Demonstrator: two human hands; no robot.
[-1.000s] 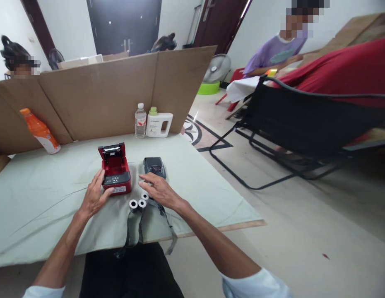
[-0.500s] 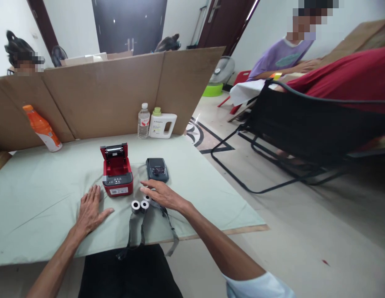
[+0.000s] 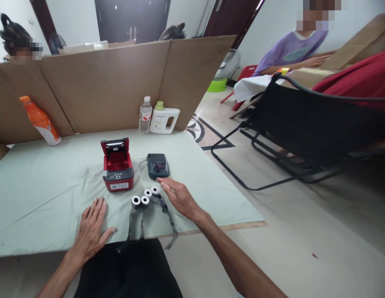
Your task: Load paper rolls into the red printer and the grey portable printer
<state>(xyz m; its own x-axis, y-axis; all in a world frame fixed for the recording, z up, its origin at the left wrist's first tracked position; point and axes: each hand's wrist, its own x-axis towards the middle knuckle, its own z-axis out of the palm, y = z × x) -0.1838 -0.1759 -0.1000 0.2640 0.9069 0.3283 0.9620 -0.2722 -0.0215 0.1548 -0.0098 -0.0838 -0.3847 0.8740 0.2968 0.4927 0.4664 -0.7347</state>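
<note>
Hands: your left hand lies flat, open, on the desk; your right hand hovers open, seemingly empty.
Counts: four paper rolls; two printers.

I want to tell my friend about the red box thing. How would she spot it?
Look at the pale green cloth covering the table in front of the cardboard wall. Near its middle sits a little red printer, with the left hand lying flat nearer the table's edge. Its lid stands open, and it is bright red, while the small device beside it is dark and closed.
</note>
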